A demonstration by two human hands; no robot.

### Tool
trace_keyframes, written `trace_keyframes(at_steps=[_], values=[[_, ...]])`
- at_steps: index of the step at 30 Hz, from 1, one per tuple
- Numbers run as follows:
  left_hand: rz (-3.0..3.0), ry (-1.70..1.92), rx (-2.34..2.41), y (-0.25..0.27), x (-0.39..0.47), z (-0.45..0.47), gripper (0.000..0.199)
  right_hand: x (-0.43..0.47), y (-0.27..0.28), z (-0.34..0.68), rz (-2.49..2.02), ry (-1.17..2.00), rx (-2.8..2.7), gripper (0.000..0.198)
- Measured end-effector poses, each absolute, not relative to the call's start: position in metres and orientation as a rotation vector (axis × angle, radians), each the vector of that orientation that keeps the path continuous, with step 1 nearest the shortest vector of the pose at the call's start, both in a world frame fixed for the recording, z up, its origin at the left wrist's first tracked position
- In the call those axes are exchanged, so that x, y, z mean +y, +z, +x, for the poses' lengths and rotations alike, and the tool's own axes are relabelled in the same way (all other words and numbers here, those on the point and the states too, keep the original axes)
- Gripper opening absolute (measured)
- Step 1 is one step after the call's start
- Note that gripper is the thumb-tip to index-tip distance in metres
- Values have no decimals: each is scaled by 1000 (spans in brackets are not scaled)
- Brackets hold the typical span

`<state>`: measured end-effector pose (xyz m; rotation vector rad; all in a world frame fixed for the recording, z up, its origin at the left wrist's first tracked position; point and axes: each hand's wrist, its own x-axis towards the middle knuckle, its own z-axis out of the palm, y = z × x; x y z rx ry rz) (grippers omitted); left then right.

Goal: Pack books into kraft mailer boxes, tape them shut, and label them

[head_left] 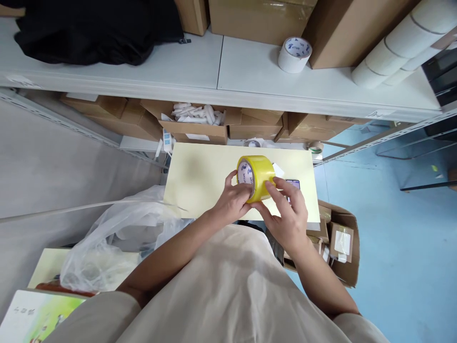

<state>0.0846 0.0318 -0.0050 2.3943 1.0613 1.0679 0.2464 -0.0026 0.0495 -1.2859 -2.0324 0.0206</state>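
Note:
A wide roll of yellow packing tape (263,172) is held up over a pale yellow table (200,176), its printed cardboard core turned to the left. My left hand (233,197) grips the roll from the left, with some fingers inside the core. On the other side, my right hand (287,214) touches the tape's outer face with its fingertips, the thumb below near the lower edge. Behind my right fingers, a phone (293,184) lies on the table, partly covered. A small white piece of paper (278,169) shows just beyond the roll.
Above the table runs a grey shelf (250,64) with a white tape roll (294,55), cartons and a black cloth (96,33). An open box of white items (198,114) sits underneath. A clear plastic bag (103,252) is at left, a carton of small boxes (352,257) at right.

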Motion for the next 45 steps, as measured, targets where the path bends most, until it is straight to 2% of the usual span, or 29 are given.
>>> trace_keyframes(at_steps=[4,19,25,36,41,45], values=[[2371,1085,1016,-1,29,88,13,4,52,246,-1266,183,-2045,54],[2320,1018,1110,9,14,103,17,12,46,244,-1156,173,-1987,26],[2267,949,1151,14,12,107,15,14,48,247,-1161,163,-1970,37],[2223,888,1198,14,10,114,14,16,37,249,-1155,210,-1913,18],[2182,865,1213,16,12,117,14,19,36,251,-1196,229,-1888,30],[2205,813,1205,16,14,115,16,22,35,250,-1194,267,-1909,24]])
